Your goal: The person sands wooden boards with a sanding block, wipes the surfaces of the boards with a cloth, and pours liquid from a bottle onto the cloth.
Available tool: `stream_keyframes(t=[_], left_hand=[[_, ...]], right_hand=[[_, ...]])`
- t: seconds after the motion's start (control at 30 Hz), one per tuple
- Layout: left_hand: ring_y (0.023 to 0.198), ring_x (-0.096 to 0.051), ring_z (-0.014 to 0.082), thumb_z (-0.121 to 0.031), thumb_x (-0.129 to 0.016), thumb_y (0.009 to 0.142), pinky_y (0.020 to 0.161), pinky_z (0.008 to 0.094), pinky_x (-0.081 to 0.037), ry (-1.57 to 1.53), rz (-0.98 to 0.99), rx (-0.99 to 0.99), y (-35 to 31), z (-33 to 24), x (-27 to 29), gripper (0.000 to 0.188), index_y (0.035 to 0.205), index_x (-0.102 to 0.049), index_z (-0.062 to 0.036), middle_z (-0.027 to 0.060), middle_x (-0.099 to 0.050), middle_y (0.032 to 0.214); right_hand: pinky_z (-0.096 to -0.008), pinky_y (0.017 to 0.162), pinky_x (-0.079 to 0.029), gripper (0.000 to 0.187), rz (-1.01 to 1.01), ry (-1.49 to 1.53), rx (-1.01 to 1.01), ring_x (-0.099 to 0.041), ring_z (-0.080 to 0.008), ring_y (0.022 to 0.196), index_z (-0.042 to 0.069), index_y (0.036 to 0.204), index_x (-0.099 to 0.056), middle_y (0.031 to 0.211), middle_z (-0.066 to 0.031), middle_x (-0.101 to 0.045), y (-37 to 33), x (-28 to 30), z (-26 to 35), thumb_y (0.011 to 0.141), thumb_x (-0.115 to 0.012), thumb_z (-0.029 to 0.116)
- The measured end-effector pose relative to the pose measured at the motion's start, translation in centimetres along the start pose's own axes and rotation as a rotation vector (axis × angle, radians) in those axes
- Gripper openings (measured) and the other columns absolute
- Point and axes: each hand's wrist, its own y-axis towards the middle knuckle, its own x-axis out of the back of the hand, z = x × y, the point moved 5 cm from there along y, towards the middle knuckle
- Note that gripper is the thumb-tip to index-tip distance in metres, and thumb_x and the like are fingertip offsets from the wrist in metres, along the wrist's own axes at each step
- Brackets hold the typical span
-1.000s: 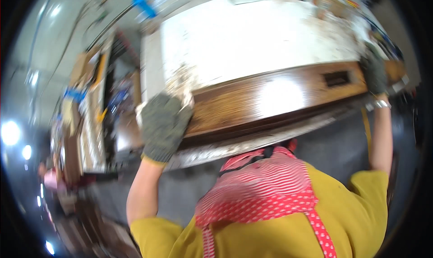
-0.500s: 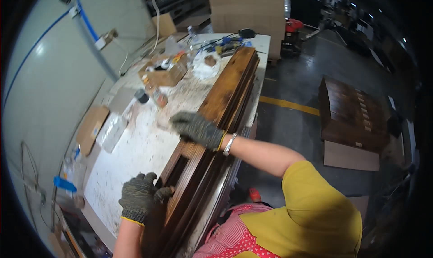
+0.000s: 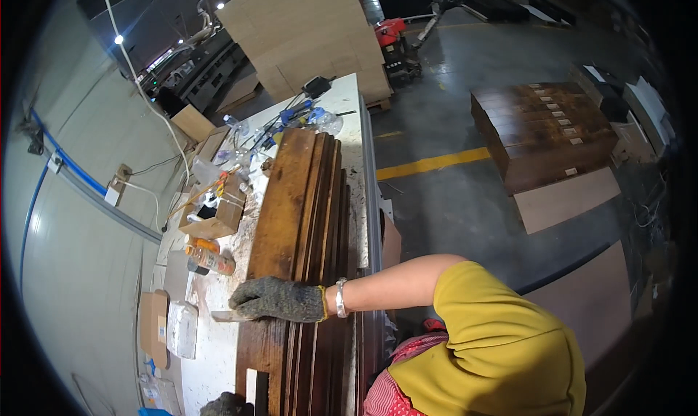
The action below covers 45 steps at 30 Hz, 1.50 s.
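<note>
A long dark brown wooden panel (image 3: 291,220) with grooved mouldings lies lengthwise on the paint-spattered white workbench (image 3: 352,169). My right hand (image 3: 280,300), in a grey knit glove with a bracelet at the wrist, reaches across the panel to its left edge. It is closed on a flat pale scraper blade (image 3: 227,316) that sticks out to the left. My left hand (image 3: 224,405), also gloved, shows only partly at the bottom edge, by the panel's near end; its grip is hidden.
On the bench's left side stand an open cardboard box (image 3: 214,216) of tools, orange cans (image 3: 211,260), plastic bottles (image 3: 236,129) and a white packet (image 3: 182,329). A stack of dark panels (image 3: 545,132) sits on the floor to the right, past a yellow line (image 3: 429,163). Cardboard sheets (image 3: 305,31) lean behind the bench.
The view has swung so the panel runs away from me. My right hand has slid from the middle of the panel to its left edge. My left hand has dropped to the bottom edge.
</note>
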Motion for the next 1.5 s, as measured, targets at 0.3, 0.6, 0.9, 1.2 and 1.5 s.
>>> stream_keyframes(t=[0.3,0.6,0.9,1.2,1.5], left_hand=[[0.058,-0.06,0.0299,-0.031,-0.067,0.084,0.053,0.0444,-0.048,0.267,-0.246,-0.076,-3.5,-6.6,3.8,0.021,0.091,-0.059,-0.0133,0.0085,-0.06,0.065],[0.063,-0.062,0.0363,-0.026,-0.066,0.083,0.057,0.0486,-0.049,0.024,-0.076,-0.024,-5.2,-11.4,0.3,0.028,0.107,-0.058,-0.0133,0.0146,-0.063,0.075],[0.067,-0.063,0.0381,-0.02,-0.069,0.083,0.058,0.0475,-0.05,-0.071,-0.011,0.018,-4.8,-9.2,-0.4,0.029,0.109,-0.059,-0.0124,0.0161,-0.066,0.081],[0.082,-0.066,0.037,-0.041,-0.078,0.076,0.069,0.0497,-0.053,-0.307,0.072,0.107,-3.7,-3.2,-3.7,0.09,0.147,-0.032,-0.012,0.0175,-0.06,0.116],[0.085,-0.066,0.0375,-0.043,-0.081,0.073,0.073,0.049,-0.053,-0.339,0.104,0.184,-3.0,-4.2,-3.2,0.095,0.147,-0.031,-0.011,0.0181,-0.061,0.112]], right_hand=[[-0.0263,0.071,-0.054,0.035,0.06,0.028,-0.123,-0.06,-0.0124,0.082,0.003,0.108,-0.061,0.095,-0.0052,-0.059,1.4,-1.5,3.4,0.093,-0.066,0.033],[-0.0215,0.058,-0.049,0.04,0.083,0.078,-0.326,-0.06,-0.0074,0.071,0.003,0.119,-0.058,0.086,-0.0055,-0.062,-3.5,0.6,0.3,0.095,-0.062,0.034],[-0.023,0.049,-0.048,0.031,-0.011,0.189,-0.342,-0.056,-0.0086,0.061,0.002,0.117,-0.06,0.078,-0.0017,-0.058,-1.0,0.4,-2.1,0.094,-0.065,0.022],[-0.0242,0.057,-0.05,0.027,0.024,-0.034,-0.312,-0.056,-0.0086,0.062,0.002,0.113,-0.06,0.079,-0.0027,-0.059,0.0,-0.1,-2.7,0.096,-0.062,0.023],[-0.0333,0.086,-0.056,0.038,-0.008,-0.938,0.177,-0.063,-0.0174,0.098,0.007,0.121,-0.059,0.108,-0.0082,-0.064,-1.7,10.8,5.4,0.091,-0.066,0.029]])
